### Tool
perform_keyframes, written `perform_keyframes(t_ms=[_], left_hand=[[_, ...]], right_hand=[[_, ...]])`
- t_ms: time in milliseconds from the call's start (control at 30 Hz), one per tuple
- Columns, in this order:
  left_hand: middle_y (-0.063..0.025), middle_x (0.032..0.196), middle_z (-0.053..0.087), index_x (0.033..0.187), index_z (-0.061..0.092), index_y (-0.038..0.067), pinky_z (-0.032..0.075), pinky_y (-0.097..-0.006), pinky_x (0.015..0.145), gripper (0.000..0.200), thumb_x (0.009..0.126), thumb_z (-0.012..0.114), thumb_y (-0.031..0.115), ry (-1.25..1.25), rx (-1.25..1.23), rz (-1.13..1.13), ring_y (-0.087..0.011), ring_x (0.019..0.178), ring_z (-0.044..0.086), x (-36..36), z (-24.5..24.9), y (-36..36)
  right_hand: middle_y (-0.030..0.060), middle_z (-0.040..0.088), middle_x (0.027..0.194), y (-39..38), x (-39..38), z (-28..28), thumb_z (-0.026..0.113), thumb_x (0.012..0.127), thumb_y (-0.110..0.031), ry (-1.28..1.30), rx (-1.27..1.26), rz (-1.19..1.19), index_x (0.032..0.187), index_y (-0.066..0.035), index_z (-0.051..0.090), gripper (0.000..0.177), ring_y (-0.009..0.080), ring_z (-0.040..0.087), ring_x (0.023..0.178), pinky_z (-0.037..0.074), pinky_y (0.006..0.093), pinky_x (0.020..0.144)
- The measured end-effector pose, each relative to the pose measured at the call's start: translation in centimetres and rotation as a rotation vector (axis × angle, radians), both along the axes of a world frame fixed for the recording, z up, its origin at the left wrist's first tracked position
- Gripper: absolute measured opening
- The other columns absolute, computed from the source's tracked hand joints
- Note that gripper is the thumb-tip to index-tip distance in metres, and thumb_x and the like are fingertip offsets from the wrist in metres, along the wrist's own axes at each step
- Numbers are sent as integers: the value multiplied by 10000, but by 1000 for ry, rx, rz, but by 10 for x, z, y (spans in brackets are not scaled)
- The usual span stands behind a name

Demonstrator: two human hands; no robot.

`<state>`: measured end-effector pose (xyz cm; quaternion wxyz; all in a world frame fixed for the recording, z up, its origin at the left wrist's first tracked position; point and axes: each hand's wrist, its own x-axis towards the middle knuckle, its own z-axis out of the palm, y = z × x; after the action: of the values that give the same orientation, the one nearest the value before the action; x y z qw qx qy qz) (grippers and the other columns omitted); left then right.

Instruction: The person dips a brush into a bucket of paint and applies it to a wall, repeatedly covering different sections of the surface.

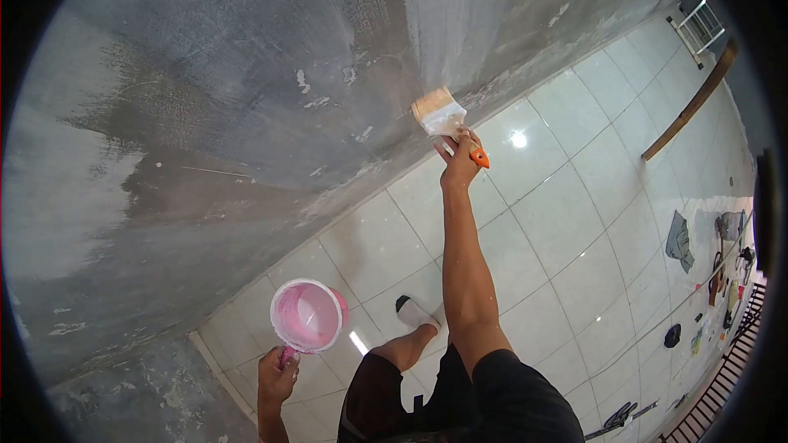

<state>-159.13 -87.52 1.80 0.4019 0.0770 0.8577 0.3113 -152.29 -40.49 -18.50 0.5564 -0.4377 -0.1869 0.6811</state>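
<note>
A wide paintbrush [441,111] with pale bristles, a white-smeared ferrule and an orange handle end is held in my right hand [461,161], fingers wrapped round its handle. Its bristles lie against or very close to the lower part of the grey wall [328,90]. At the lower left, my left hand [277,375] grips the handle of a pink dipper [309,316], held upright with its mouth facing up. Whitish liquid shows inside the dipper, and its rim is coated with white. Lighter coated patches and darker bare areas mark the wall.
White floor tiles [525,238] meet the wall along a diagonal edge. My socked foot [414,314] stands below. A curved wooden piece [691,101] and a white metal rack [700,27] are at the upper right. Cloth [679,242] and several small items lie at the right.
</note>
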Motion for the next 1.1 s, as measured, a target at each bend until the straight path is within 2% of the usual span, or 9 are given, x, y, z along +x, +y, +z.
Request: perform_keyframes(t_ms=[133, 267, 433, 567, 600, 700, 900, 967, 1100], left_hand=[[19, 582, 456, 766, 501, 62, 319, -211, 398, 177, 897, 587, 144, -3, 32, -17, -51, 453, 403, -2, 4, -3], [13, 573, 478, 760, 535, 36, 346, -233, 424, 162, 864, 604, 140, -57, 50, 36, -57, 471, 422, -1, 25, 0], [18, 595, 466, 811, 520, 59, 326, -216, 406, 141, 891, 597, 146, -93, 118, 29, -58, 462, 403, -3, 56, -4], [12, 584, 479, 777, 528, 43, 339, -233, 418, 170, 876, 613, 152, -60, 165, 28, -63, 470, 419, -8, 80, -12], [10, 576, 489, 743, 529, 36, 348, -243, 429, 193, 864, 626, 152, -36, 150, 40, -63, 477, 431, -9, 83, -12], [2, 572, 497, 733, 528, 37, 355, -249, 431, 203, 866, 625, 156, 4, 106, 14, -69, 477, 446, -18, 73, -32], [-4, 572, 512, 742, 544, 30, 364, -257, 429, 178, 858, 617, 143, 30, 50, 15, -76, 468, 456, -32, 47, -62], [-3, 573, 513, 743, 548, 30, 365, -257, 429, 175, 856, 616, 144, 29, 19, 13, -77, 467, 457, -31, 55, -63], [-3, 575, 516, 749, 560, 30, 361, -254, 427, 182, 861, 615, 163, 33, 46, 30, -76, 469, 462, -33, 68, -62]], right_hand=[[145, 585, 1070, 6, -4, 45, 537, 920, -199, -75, -3, -31, 1139, -17, 502, 287, 251, 633, 920, 580, 377, 715], [133, 595, 1037, 8, -25, 185, 589, 897, -212, -29, 150, -3, 1116, 4, 527, 313, 217, 625, 850, 571, 327, 669], [160, 617, 976, 7, -20, 394, 552, 895, -173, 162, 536, -33, 1120, -3, 519, 284, 238, 641, 853, 574, 371, 700], [153, 611, 1018, 24, -16, 464, 534, 906, -194, 269, 750, -60, 1146, -24, 504, 296, 243, 634, 868, 571, 381, 700], [153, 611, 1018, 28, -14, 458, 534, 906, -194, 281, 766, -59, 1146, -24, 504, 296, 243, 634, 868, 571, 381, 700], [132, 590, 1087, 27, -20, 366, 560, 900, -211, 239, 665, -43, 1183, -34, 470, 346, 248, 619, 926, 582, 404, 701], [147, 571, 1102, -37, -36, 166, 571, 903, -208, 71, 192, -71, 1171, -23, 467, 342, 256, 607, 943, 590, 392, 688], [156, 577, 1090, -47, -37, 151, 575, 904, -201, -14, 45, -60, 1178, -11, 465, 351, 254, 614, 921, 585, 383, 681], [155, 592, 1056, -37, -45, 233, 575, 905, -195, -72, 55, -80, 1136, 1, 503, 312, 248, 629, 873, 580, 355, 664]])
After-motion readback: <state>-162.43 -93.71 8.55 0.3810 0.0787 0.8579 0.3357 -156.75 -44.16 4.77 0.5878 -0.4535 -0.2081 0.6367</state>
